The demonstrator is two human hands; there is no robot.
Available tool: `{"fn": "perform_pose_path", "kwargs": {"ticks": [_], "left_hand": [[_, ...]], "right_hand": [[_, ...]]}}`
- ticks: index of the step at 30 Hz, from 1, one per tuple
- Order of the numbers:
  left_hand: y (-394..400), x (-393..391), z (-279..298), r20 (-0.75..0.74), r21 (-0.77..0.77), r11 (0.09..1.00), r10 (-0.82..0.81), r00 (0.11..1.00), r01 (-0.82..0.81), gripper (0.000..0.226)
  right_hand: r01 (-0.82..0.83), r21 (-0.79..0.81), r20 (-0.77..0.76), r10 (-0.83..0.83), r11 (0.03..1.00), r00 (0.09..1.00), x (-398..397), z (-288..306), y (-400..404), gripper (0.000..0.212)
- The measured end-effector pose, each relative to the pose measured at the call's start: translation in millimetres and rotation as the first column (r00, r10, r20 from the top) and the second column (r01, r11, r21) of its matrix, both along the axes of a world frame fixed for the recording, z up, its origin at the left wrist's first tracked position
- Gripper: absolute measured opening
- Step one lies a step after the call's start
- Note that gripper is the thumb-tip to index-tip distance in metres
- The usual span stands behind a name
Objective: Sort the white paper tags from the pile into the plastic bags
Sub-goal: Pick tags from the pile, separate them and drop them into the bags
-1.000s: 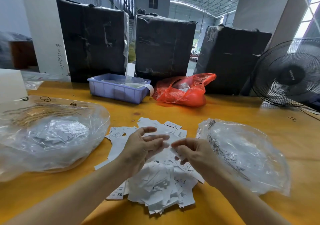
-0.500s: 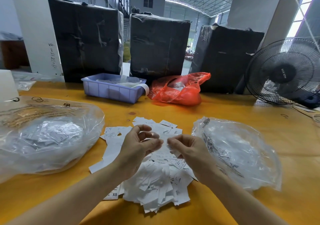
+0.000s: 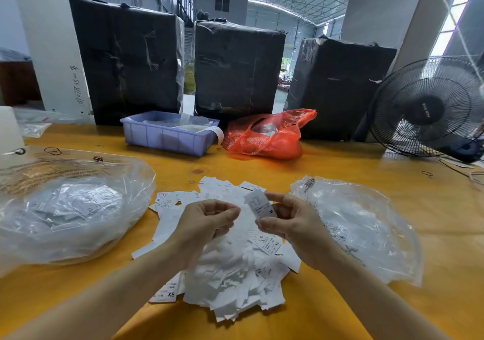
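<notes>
From the head view, both your arms reach forward over the yellow bench [image 3: 340, 172], with your hands raised just above the pile of white paper tags [image 3: 235, 269]. Your right hand [image 3: 293, 224] holds one tag [image 3: 259, 204] up. The thumb and fingers [image 3: 277, 198] pinch it at its edges, and it stands almost upright. You can read the letter "M" near its bottom corner. Your left hand [image 3: 207, 221] is just beside it, with fingers curled in toward the palm. You cannot tell if it holds anything.

The pile lies near the front edge of the bench, in the middle. Some tags show "XS" and one shows "XL". A clear plastic bag [image 3: 73, 208] sits toward the left edge, with tags inside and printed words on it too blurry to read. One tag inside looks like "XS". Another clear bag [image 3: 366, 224] lies flat toward the right side, just beside your right hand. It has small black print that cannot be read.
</notes>
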State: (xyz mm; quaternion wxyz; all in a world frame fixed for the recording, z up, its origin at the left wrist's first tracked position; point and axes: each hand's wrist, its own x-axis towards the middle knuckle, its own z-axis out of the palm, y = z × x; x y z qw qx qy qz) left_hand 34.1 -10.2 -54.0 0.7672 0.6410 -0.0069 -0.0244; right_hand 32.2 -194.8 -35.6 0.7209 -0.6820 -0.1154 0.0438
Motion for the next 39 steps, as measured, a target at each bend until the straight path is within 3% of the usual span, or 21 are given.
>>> {"fn": "perform_pose_path", "kwargs": {"ticks": [3,6,8,11,14,18,25,30,39], "left_hand": [[0,-1,2,-0.007,-0.048,0.999,-0.006,1.0,0.006,0.01],[-1,-3,3,0.001,-0.096,0.995,-0.016,1.0,0.016,0.017],[-2,-4,4,0.002,-0.099,0.995,0.006,1.0,-0.006,0.032],[-1,-4,4,0.002,-0.124,0.992,0.031,1.0,-0.03,0.036],[-1,-5,5,0.0,-0.104,0.994,0.029,1.0,-0.029,0.039],[-5,-7,4,-0.008,-0.034,0.999,0.007,1.0,-0.008,0.037],[-10,-11,1,0.055,0.106,0.994,-0.029,0.998,0.023,0.029],[-10,-13,2,0.079,0.11,0.994,-0.029,0.996,0.021,0.025],[-8,-9,1,0.061,0.082,0.997,0.007,0.998,-0.012,0.025]], "right_hand": [[-0.016,0.012,-0.018,0.016,1.0,1.0,0,-1,0,0.029],[0.012,-0.11,0.024,-0.009,0.994,1.0,0,-3,1,0.012],[0.029,-0.234,0.081,-0.01,0.972,0.997,-1,-5,3,0.01],[0.069,-0.368,0.167,-0.007,0.927,0.986,-3,-3,3,0.004],[0.152,-0.213,0.166,-0.118,0.965,0.979,1,0,-3,0.014],[0.159,0.118,-0.015,-0.158,0.98,0.987,4,6,-6,0.011],[0.159,-0.028,0.085,-0.156,0.987,0.984,-2,1,10,0.018],[0.217,-0.123,0.208,-0.189,0.968,0.96,-5,-2,11,0.007],[0.262,-0.098,0.258,-0.23,0.96,0.938,-6,-2,12,0.012]]}}
